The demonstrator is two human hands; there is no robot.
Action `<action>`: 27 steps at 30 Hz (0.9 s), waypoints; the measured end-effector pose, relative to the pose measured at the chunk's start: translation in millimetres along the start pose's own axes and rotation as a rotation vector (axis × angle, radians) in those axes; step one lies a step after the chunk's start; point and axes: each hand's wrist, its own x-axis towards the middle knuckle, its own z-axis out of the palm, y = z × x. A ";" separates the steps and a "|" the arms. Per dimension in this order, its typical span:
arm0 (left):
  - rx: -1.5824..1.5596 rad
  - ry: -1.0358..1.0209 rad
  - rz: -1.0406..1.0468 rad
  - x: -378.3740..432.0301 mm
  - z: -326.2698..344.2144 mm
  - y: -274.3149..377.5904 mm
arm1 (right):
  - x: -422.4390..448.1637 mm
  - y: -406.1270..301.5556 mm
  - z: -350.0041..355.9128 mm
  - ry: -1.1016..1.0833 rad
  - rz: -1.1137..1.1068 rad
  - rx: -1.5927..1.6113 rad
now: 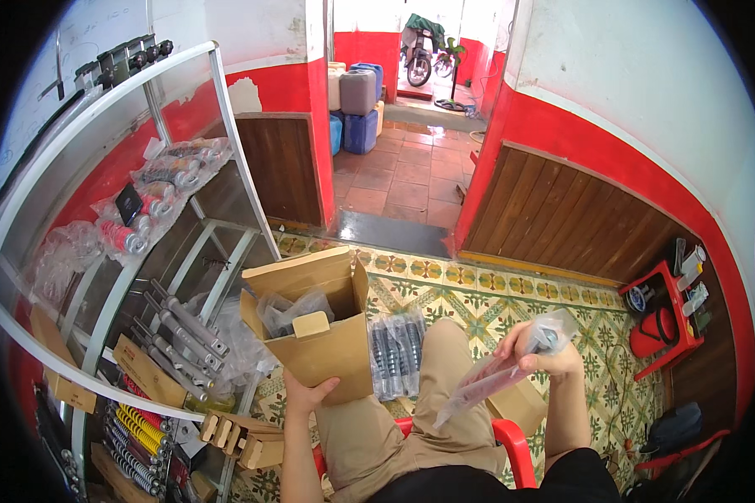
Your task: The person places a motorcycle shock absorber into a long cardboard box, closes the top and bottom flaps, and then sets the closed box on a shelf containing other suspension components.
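Note:
My left hand [308,391] holds an open cardboard box [318,355] by its lower part, above my left thigh; clear plastic wrapping [296,311] shows inside it. My right hand [535,355], raised over my right side, grips a shock absorber in a clear plastic bag [484,380]; a metal end shows at the top and a reddish part lower down. Between the box and my right knee, several dark coil-spring shock absorbers [396,355] lie side by side in plastic on the tiled floor. Another cardboard box [519,405] is partly hidden behind my right forearm.
A metal-framed glass shelf [245,157] at left holds wrapped shock absorbers [123,236], metal fork tubes [185,333] and yellow springs [138,427]. Small cartons [242,437] sit by its base. I sit on a red plastic chair [516,449]. A red stand [667,276] is against the right wall; plastic jerrycans [358,122] stand beyond the doorway.

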 end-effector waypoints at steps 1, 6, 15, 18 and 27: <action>0.000 0.001 0.000 0.6 -0.1 0.2 | 0.2 -1.3 0.9 -0.001 0.000 0.000; -0.005 0.005 0.049 2.6 1.9 4.1 | -2.0 -4.7 -0.7 -0.003 0.042 0.009; -0.034 0.008 0.004 0.2 0.6 1.6 | 4.7 -16.0 19.1 0.146 0.143 -0.174; -0.010 0.005 0.002 -2.3 -4.6 -6.5 | 4.5 -1.0 11.8 0.198 0.171 -0.182; 0.015 -0.046 -0.012 -1.2 -9.2 -16.1 | 4.4 1.0 42.1 0.546 0.188 -0.208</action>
